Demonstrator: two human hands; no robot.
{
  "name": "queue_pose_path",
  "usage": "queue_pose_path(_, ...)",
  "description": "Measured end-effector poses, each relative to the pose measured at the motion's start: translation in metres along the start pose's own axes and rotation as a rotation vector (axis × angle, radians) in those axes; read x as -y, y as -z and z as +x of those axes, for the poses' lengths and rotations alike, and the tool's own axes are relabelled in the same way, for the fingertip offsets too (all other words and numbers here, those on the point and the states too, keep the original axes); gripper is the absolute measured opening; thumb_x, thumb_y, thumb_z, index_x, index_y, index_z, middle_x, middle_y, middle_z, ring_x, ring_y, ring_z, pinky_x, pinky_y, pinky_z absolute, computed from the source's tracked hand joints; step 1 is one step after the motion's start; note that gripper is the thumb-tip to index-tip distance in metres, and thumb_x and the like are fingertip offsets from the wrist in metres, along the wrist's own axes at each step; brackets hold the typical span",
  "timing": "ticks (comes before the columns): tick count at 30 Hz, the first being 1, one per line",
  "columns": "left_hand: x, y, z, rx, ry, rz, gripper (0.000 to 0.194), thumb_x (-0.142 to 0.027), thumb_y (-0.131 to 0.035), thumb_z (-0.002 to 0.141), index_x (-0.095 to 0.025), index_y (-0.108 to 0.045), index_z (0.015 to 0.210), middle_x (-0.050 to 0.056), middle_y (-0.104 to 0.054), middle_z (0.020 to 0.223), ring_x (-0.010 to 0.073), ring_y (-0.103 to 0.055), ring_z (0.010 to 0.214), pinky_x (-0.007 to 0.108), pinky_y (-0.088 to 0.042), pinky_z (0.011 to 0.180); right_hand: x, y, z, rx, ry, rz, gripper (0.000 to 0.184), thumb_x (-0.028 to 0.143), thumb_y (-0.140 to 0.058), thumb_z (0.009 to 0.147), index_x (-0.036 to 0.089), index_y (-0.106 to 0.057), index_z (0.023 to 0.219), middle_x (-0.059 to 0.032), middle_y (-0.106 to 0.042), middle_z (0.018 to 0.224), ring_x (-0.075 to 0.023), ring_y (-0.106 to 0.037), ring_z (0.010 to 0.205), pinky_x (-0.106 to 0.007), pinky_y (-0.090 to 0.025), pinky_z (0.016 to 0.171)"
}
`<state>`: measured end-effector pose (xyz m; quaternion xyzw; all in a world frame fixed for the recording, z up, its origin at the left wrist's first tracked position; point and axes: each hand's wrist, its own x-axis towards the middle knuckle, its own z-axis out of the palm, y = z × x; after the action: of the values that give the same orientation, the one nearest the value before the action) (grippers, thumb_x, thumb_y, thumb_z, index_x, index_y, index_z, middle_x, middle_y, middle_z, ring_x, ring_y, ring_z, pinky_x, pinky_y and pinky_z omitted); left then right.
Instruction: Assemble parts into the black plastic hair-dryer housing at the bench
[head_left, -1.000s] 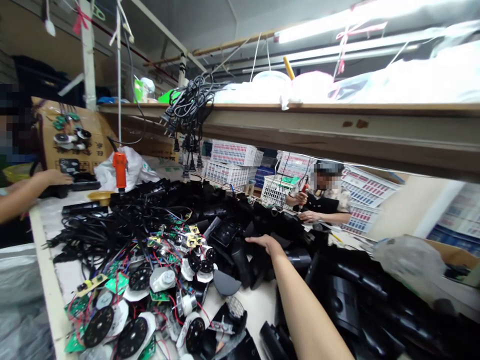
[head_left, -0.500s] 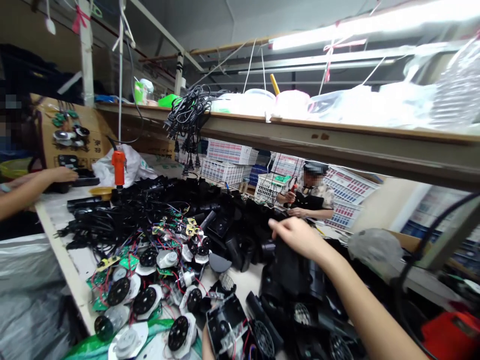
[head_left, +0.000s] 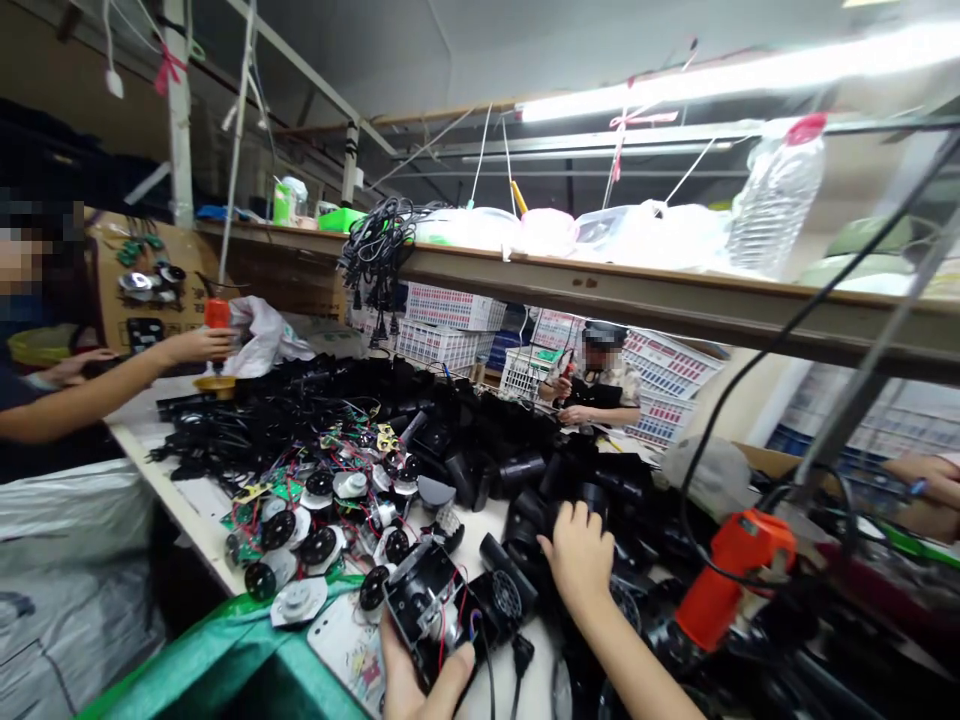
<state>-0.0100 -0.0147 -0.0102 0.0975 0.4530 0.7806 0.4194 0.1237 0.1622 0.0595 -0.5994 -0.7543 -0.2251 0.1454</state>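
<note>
Right hand (head_left: 579, 555) has dropped from the far heap onto black housings (head_left: 540, 520), fingers curled | left hand (head_left: 420, 680) grips wired housing (head_left: 431, 605) at table edge (head_left: 202, 545) | little bare tabletop

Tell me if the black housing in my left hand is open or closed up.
Open: the black plastic housing in the left hand shows a bare metal motor and red wires inside.

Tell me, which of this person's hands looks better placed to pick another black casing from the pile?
Probably the right hand: it rests on the pile of black casings and holds nothing. The left hand is shut on a half-built black unit with wires, near the table's edge.
</note>
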Motion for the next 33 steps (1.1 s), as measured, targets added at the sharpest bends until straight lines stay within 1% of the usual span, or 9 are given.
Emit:
queue_pose_path(5, -0.024, 0.0, -0.014, 0.101, 0.05, -0.304, 0.097, -0.022, -0.082, 0.074, -0.036, -0.035, 0.158, 0.004, -0.078, 0.118, 0.0323, -0.069, 0.124, 0.044, -0.056, 0.108, -0.013, -0.006, 0.001, 0.164, -0.233, 0.071, 0.053, 0.034, -0.067, 0.1, 0.013, -0.052, 0.146, -0.0153, -0.07, 0.122, -0.0306, -0.069, 0.11, -0.049, -0.057, 0.092)
queue_pose_path(9, -0.038, 0.005, -0.02, 0.127, 0.093, -0.362, 0.064, -0.043, -0.067, 0.092, -0.034, -0.051, 0.152, 0.004, -0.078, 0.127, 0.0314, -0.062, 0.135, 0.048, -0.05, 0.115, -0.032, 0.014, 0.015, 0.228, -0.255, 0.303, 0.059, 0.033, -0.067, 0.099, 0.002, -0.05, 0.147, -0.0249, -0.07, 0.126, -0.0385, -0.07, 0.116, -0.053, -0.057, 0.096)
queue_pose_path(12, -0.039, 0.003, -0.022, 0.134, 0.138, -0.378, 0.053, -0.047, -0.053, 0.102, -0.03, -0.055, 0.151, 0.008, -0.073, 0.136, 0.0316, -0.055, 0.141, 0.051, -0.04, 0.123, -0.033, 0.05, 0.012, 0.173, -0.187, 0.55, 0.07, 0.044, -0.058, 0.102, 0.001, -0.04, 0.155, -0.0267, -0.059, 0.146, -0.0386, -0.06, 0.135, -0.049, -0.05, 0.11)
queue_pose_path(16, -0.038, -0.003, -0.026, 0.129, 0.155, -0.383, 0.063, -0.042, -0.063, 0.1, -0.037, -0.041, 0.158, 0.005, -0.062, 0.151, 0.0274, -0.048, 0.148, 0.046, -0.031, 0.128, -0.017, 0.115, -0.022, 0.215, 0.076, 0.9, 0.067, 0.061, -0.056, 0.097, 0.024, -0.048, 0.153, 0.0002, -0.062, 0.149, -0.0149, -0.061, 0.134, -0.021, -0.047, 0.111)
queue_pose_path(19, -0.041, -0.009, -0.03, 0.111, 0.065, -0.289, 0.076, -0.062, -0.064, 0.093, -0.034, -0.039, 0.16, 0.007, -0.059, 0.154, 0.0293, -0.046, 0.149, 0.043, -0.035, 0.126, 0.003, 0.153, -0.059, 0.315, 0.151, 1.209, 0.085, 0.069, -0.071, 0.083, 0.023, -0.053, 0.152, -0.0029, -0.062, 0.15, -0.0231, -0.057, 0.14, -0.033, -0.045, 0.118)
queue_pose_path(20, -0.041, -0.011, -0.031, 0.11, -0.002, -0.235, 0.083, -0.07, -0.064, 0.089, -0.031, -0.042, 0.158, 0.009, -0.06, 0.153, 0.0319, -0.046, 0.149, 0.044, -0.038, 0.124, 0.009, 0.159, -0.07, 0.338, 0.18, 1.267, 0.082, 0.066, -0.073, 0.082, 0.023, -0.055, 0.15, -0.0035, -0.063, 0.148, -0.0254, -0.058, 0.139, -0.037, -0.045, 0.118)
queue_pose_path(23, -0.043, -0.015, -0.03, 0.107, -0.172, -0.108, 0.104, -0.086, -0.067, 0.072, -0.023, -0.049, 0.153, 0.014, -0.061, 0.15, 0.0401, -0.048, 0.146, 0.045, -0.044, 0.12, 0.027, 0.158, -0.097, 0.346, 0.161, 1.379, 0.073, 0.057, -0.076, 0.085, 0.027, -0.057, 0.149, -0.0031, -0.065, 0.146, -0.0283, -0.059, 0.137, -0.042, -0.047, 0.117)
queue_pose_path(27, -0.039, -0.016, -0.021, 0.065, -0.21, -0.071, 0.127, -0.095, -0.072, 0.051, -0.021, -0.047, 0.151, 0.017, -0.06, 0.15, 0.0469, -0.05, 0.142, 0.05, -0.042, 0.121, 0.039, 0.136, -0.118, 0.307, 0.04, 1.429, 0.081, 0.061, -0.074, 0.085, 0.025, -0.051, 0.154, -0.0062, -0.059, 0.152, -0.0304, -0.054, 0.142, -0.044, -0.044, 0.12)
queue_pose_path(33, -0.033, -0.017, -0.029, 0.038, -0.19, -0.022, 0.13, -0.095, -0.07, 0.053, -0.022, -0.038, 0.156, 0.021, -0.059, 0.149, 0.0475, -0.056, 0.136, 0.051, -0.05, 0.114, 0.04, 0.12, -0.128, 0.232, 0.033, 1.367, 0.082, 0.061, -0.073, 0.087, 0.026, -0.047, 0.157, -0.0063, -0.054, 0.156, -0.0308, -0.052, 0.144, -0.046, -0.043, 0.12)
